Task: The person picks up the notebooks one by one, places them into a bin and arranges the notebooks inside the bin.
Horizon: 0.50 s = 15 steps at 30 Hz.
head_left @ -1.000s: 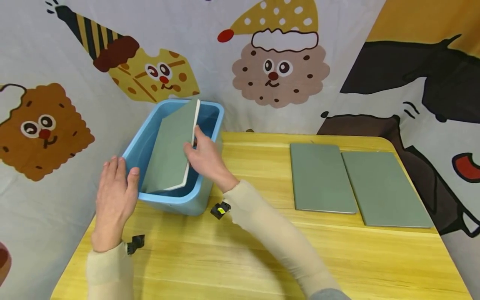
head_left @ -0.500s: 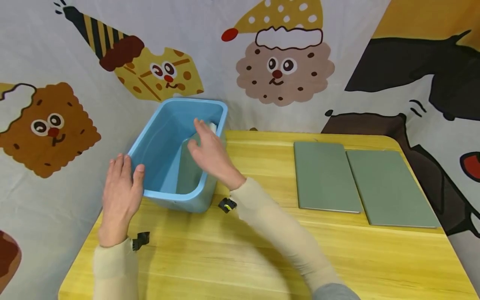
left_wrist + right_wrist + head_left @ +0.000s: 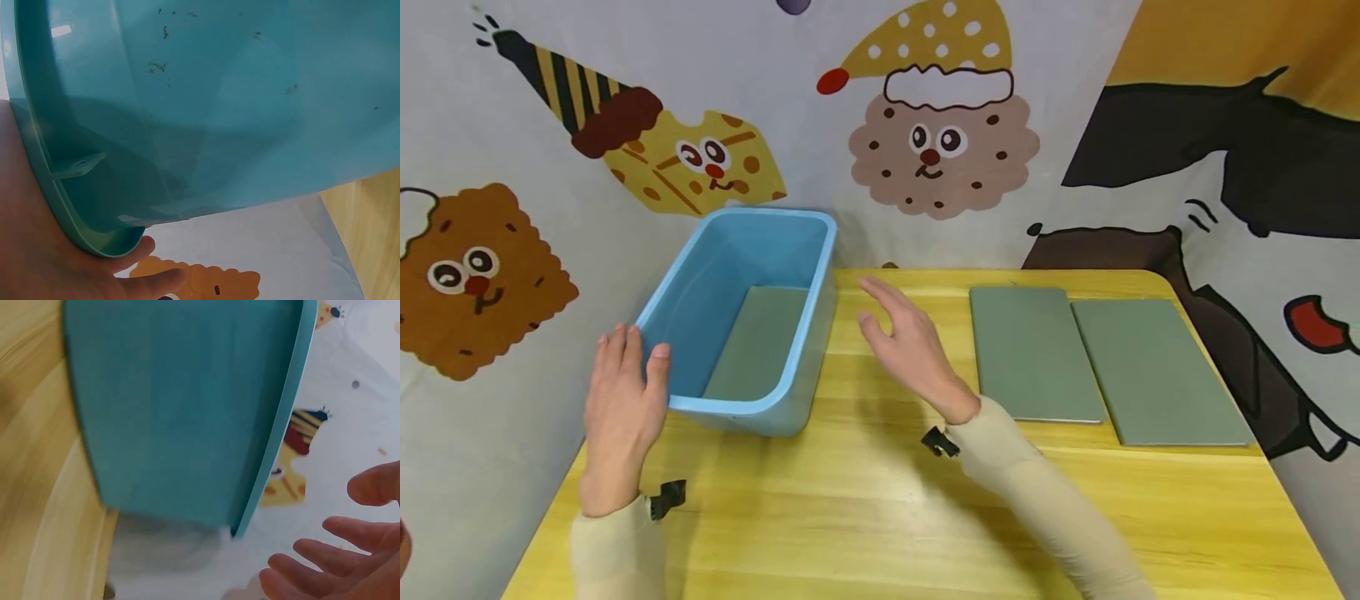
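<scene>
A light blue plastic bin stands at the left of the table, with a green notebook lying flat on its bottom. My left hand rests with straight fingers against the bin's near left corner; in the left wrist view that hand lies along the rim. Between the bin and two more notebooks, my right hand hovers over the table, fingers extended and holding nothing. Those are a green notebook nearer the bin and another green notebook at its right.
The yellow wood-grain table meets a cartoon-printed cloth behind and at both sides. Small black clips sit at the two wrists.
The right hand lowered a green notebook into the bin, let go of it and moved right, out over the table. My left hand stayed at the bin's corner.
</scene>
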### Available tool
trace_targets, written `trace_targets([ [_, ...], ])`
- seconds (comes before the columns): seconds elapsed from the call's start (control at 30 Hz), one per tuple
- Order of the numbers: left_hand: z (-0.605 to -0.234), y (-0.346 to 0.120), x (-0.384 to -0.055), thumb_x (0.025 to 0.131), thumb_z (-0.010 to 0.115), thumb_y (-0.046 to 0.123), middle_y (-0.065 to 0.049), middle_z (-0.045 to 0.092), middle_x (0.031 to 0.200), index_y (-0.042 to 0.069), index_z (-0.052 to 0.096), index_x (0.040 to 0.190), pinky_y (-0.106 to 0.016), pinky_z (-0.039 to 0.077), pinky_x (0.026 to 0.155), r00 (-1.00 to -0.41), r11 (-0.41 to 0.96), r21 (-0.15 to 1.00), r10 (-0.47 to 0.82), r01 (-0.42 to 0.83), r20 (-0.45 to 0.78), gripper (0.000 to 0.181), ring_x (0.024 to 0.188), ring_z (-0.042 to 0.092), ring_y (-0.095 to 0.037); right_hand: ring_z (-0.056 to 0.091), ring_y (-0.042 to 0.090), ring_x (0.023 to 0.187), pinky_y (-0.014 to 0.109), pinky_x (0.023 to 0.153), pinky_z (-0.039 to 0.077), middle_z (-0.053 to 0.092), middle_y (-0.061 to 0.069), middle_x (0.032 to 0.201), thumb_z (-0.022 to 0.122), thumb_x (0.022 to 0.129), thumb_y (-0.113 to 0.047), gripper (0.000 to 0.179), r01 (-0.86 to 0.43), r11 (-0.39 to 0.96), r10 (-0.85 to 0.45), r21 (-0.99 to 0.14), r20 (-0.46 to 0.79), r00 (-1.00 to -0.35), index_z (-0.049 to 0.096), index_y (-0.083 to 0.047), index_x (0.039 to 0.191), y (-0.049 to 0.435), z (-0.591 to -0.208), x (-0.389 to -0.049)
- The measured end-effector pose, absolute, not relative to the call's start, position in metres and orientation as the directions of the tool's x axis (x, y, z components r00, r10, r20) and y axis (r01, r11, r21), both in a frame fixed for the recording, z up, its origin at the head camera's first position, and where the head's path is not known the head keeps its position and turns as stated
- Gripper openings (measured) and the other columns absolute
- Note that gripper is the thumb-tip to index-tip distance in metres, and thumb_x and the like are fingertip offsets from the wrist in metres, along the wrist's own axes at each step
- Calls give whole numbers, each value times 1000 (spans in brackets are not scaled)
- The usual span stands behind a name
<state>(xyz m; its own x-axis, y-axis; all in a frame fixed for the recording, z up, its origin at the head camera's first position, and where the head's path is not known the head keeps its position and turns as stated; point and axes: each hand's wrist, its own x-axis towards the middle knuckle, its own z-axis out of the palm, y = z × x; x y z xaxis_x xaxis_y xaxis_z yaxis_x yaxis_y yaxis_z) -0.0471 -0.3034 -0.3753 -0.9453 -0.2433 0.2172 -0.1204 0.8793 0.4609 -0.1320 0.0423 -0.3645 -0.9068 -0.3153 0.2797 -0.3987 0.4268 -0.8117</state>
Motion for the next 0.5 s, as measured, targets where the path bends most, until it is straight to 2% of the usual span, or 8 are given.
trace_targets([
  [0.2,-377,-305,-42,109,18,62,-31,17,167,-11,23,158,-63,7,124,-942,871,470,-265,-143,204,89,157,4,-46,43,31,146,56,113,40,41,7,163,50,108,-26,49,-386,501,-291,-775,269,-918,49,-11,155,86,-381,-127],
  [0.37,-375,-305,-42,110,19,58,-29,15,168,-9,22,160,-66,8,122,-942,872,465,-271,-152,200,84,157,3,-45,37,33,150,57,118,33,39,10,164,51,109,-25,50,-400,521,-300,-754,277,-913,47,-7,156,118,-392,-126],
  [0.5,-376,-302,-44,110,19,58,-29,15,168,-9,21,160,-64,6,123,-944,872,469,-264,-144,200,84,157,2,-45,35,37,150,60,117,33,34,12,166,49,110,-31,54,-359,593,-298,-720,218,-929,43,-8,158,149,-403,-126],
])
